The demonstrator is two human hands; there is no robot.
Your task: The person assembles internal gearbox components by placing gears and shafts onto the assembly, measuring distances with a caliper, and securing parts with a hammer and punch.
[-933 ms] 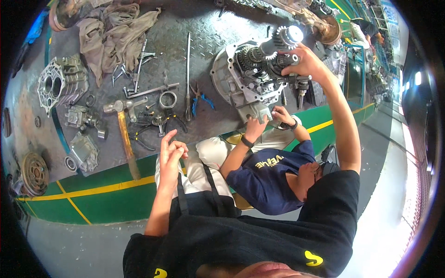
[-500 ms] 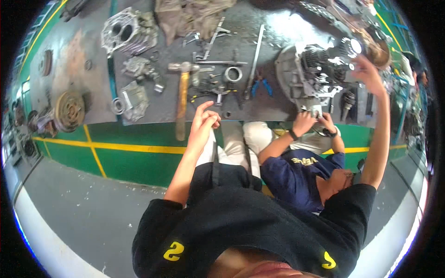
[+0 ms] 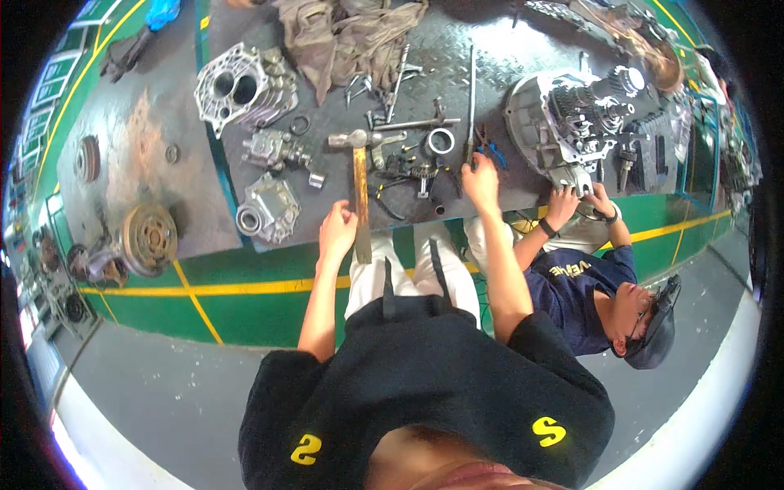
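My left hand (image 3: 336, 234) hovers at the bench's front edge, fingers loosely bent, close beside the wooden handle of a hammer (image 3: 361, 184) that overhangs the edge. No object shows in it. My right hand (image 3: 483, 183) has its fingers closed around the dark near end of a long thin metal bar (image 3: 472, 90), which lies on the bench. Just right of it are blue-handled pliers (image 3: 495, 152). Between my hands lie a metal ring (image 3: 441, 141), a dark-armed puller-like tool (image 3: 423, 173) and black-handled pliers (image 3: 387, 204).
A co-worker (image 3: 584, 273) sits at my right, both hands at an opened gearbox (image 3: 563, 122). On the left are a gearbox casing (image 3: 245, 90), smaller castings (image 3: 269, 208) and a rusty pulley (image 3: 149, 238). A brown cloth (image 3: 351, 41) lies at the back of the bench (image 3: 192, 184).
My right hand has come down from above the gearbox at the right to the near end of the bar. My left hand has dropped slightly beside the hammer handle. The view has shifted.
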